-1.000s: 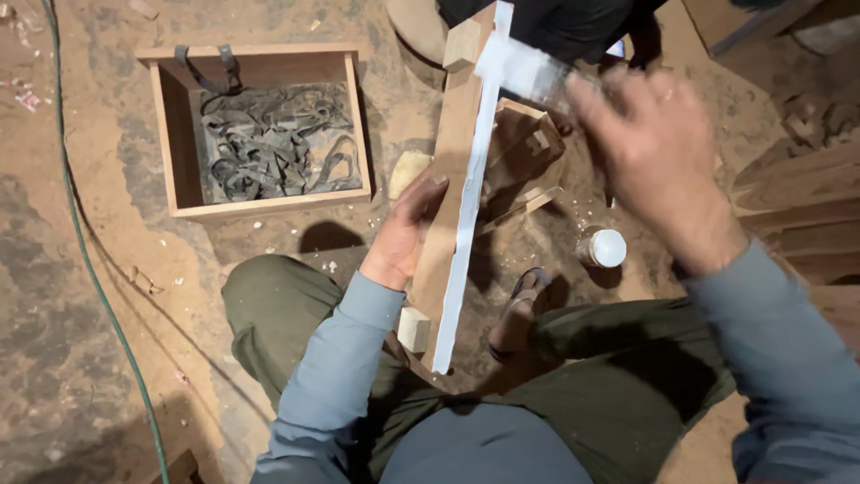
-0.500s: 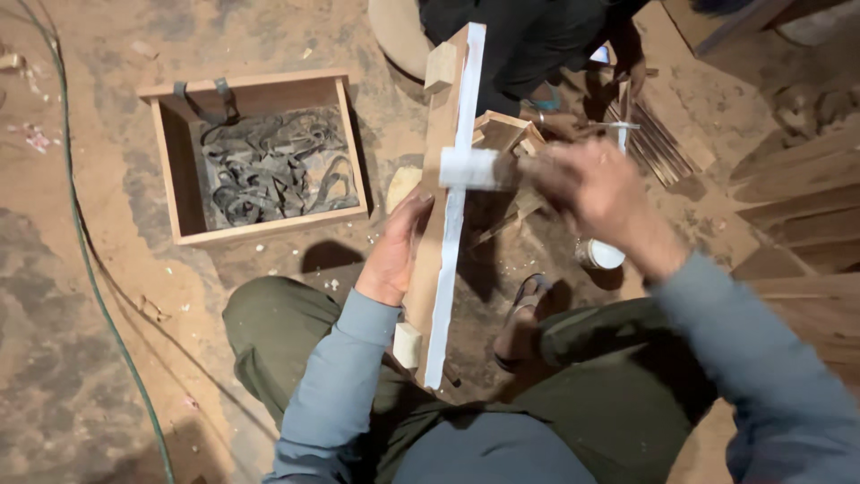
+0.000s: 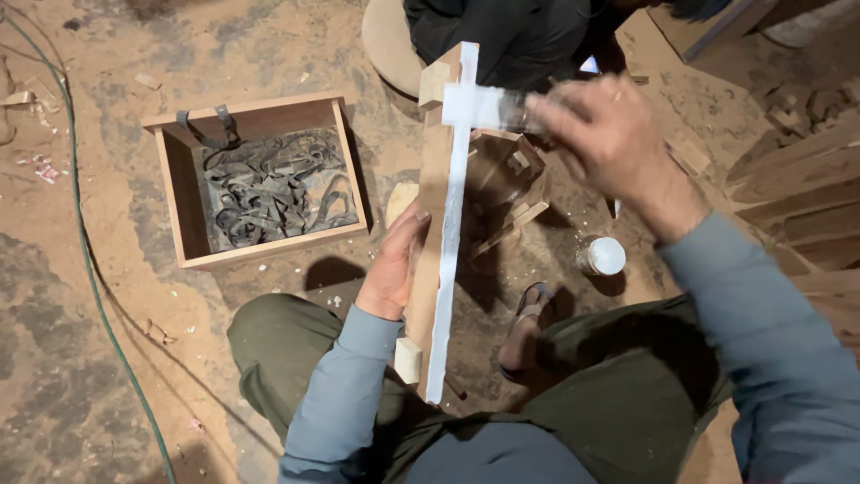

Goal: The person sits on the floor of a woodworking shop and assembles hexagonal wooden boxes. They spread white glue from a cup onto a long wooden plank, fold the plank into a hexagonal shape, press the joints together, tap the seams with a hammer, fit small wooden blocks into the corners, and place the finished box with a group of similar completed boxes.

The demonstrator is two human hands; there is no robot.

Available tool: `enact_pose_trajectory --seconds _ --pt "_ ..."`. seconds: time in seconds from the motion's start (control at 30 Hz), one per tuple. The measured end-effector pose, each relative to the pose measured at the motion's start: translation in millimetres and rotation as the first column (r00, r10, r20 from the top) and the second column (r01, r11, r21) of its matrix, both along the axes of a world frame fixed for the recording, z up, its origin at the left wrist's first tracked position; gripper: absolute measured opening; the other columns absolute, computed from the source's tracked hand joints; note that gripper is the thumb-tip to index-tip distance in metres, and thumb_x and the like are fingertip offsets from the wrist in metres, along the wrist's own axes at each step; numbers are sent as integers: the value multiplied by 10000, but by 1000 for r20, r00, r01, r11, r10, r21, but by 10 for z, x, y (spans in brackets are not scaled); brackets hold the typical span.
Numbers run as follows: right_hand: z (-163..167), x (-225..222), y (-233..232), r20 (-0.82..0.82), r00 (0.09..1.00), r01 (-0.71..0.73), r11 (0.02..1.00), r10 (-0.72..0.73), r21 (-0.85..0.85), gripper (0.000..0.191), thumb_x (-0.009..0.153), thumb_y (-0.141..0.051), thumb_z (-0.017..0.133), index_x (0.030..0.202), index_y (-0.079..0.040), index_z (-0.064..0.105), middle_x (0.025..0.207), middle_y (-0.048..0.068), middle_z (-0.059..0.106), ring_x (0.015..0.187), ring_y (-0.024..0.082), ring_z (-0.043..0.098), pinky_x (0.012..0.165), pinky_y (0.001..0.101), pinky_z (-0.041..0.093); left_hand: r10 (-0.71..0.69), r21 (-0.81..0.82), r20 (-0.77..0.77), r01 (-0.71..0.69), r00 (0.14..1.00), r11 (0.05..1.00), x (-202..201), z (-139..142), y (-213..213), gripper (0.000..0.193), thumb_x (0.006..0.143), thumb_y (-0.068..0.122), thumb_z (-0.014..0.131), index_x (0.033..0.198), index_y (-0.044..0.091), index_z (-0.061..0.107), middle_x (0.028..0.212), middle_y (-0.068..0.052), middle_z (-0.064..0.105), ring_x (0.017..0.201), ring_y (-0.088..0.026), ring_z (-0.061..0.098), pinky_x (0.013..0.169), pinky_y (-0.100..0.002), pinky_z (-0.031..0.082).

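Note:
I sit on a dirt floor holding a long wooden board (image 3: 428, 235) on edge between my knees. Its upper edge is coated with white glue (image 3: 451, 242), and small wooden blocks are fixed at both ends. My left hand (image 3: 394, 269) grips the board's side at mid-length. My right hand (image 3: 614, 143) holds a white-smeared brush or applicator (image 3: 484, 108) across the board's far end; the tool is blurred. A small container of white glue (image 3: 603, 256) stands on the floor by my right leg.
An open wooden box (image 3: 179, 193) with dark rubber strips stands at the left. A green hose (image 3: 85, 260) runs along the floor. Another person in dark clothes (image 3: 511, 36) sits ahead. Stacked wooden boards (image 3: 797, 197) lie at the right, and a small wooden frame (image 3: 506, 179) sits behind the board.
My right hand has moved with the applicator from mid-board up to the board's far end. The left hand keeps its hold on the board.

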State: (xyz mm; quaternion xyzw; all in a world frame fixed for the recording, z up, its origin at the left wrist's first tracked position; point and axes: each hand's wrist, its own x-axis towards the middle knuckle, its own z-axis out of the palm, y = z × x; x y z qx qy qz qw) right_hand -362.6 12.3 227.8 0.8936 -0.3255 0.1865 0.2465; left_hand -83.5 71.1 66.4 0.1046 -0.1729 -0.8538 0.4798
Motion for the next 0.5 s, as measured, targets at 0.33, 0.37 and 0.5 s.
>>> enact_pose_trajectory --seconds 0.33,0.37,0.5 --pt "250 -39 -38 21 997 75 997 -74 -6 305 1037 -107 773 1332 -103 699 1105 110 660 1005 263 618 933 418 534 0 2 -12 0 1000 1000 10 61 -6 437 1057 110 485 1483 12 494 1294 -96 653 1105 -183 674 931 -329 580" --pt "260 -42 -49 26 998 53 998 -52 -26 317 1009 -97 786 1312 -87 692 1095 111 654 1011 269 617 956 434 541 1 8 9 -1 1000 1000 9 65 -1 442 1047 111 489 1479 15 502 1289 -95 658 1099 -180 675 925 -325 581" --pt "296 -90 -66 81 980 182 983 -182 -1 333 1035 -67 748 1356 -97 667 1161 95 653 1047 254 614 924 372 535 -5 -13 19 5 1000 1000 8 64 8 419 1042 117 507 1448 17 530 1253 -105 666 1072 -189 680 908 -336 588"
